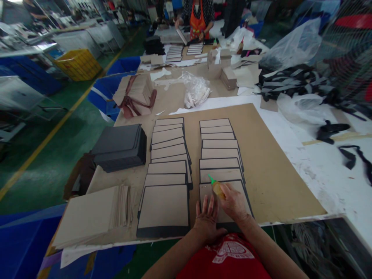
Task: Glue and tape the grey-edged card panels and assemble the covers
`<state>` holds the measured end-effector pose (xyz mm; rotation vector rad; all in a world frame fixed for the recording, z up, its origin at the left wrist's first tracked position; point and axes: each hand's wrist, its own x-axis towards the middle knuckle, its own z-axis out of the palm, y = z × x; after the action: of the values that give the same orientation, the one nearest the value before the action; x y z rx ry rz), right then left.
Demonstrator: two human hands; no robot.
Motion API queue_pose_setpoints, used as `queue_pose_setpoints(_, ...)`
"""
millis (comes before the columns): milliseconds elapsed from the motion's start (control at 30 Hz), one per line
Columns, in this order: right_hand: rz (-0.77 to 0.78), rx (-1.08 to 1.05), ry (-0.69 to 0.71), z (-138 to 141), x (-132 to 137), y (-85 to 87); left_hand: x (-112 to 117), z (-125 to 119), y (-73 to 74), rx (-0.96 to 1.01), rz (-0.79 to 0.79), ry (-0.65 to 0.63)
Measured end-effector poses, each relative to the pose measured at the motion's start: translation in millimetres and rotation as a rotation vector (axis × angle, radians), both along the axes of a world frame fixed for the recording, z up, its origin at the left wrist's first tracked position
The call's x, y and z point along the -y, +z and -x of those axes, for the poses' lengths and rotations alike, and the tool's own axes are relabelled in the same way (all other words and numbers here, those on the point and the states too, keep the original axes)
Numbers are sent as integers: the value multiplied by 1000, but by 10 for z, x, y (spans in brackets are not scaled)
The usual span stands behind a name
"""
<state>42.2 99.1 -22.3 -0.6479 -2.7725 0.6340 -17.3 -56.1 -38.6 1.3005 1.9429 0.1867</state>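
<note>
My right hand (233,201) is wrapped round a yellowish glue bottle (217,190) with a green nozzle. The nozzle tip points up and left, over the upper edge of the nearest board in the right row. Flat on the left side of that beige board with a dark border (232,211) lies my left hand (207,219), fingers spread. The right row of overlapping bordered boards (219,153) runs away from me. Beside it is a similar left row (168,166), its nearest board (163,207) fully exposed.
At the left stand a stack of dark sheets (117,143) and a fanned pile of beige boards (90,213). Farther back are a tied board bundle (135,93) and a clear plastic bag (195,91). Black straps (299,83) lie at right. A co-worker (200,19) stands across.
</note>
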Motion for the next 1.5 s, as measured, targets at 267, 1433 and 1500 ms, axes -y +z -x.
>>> queue_pose_setpoints(267,-101,74,-172,-249,-202,-41,19,-5,-1,-42,-9,-6)
queue_pose_setpoints(1433,-117,49,-232,194,-477,-155,28,19,4,-30,7,-10)
queue_pose_setpoints(1500,-100,31,-193,254,-399,-143,29,17,3,-16,-4,-10)
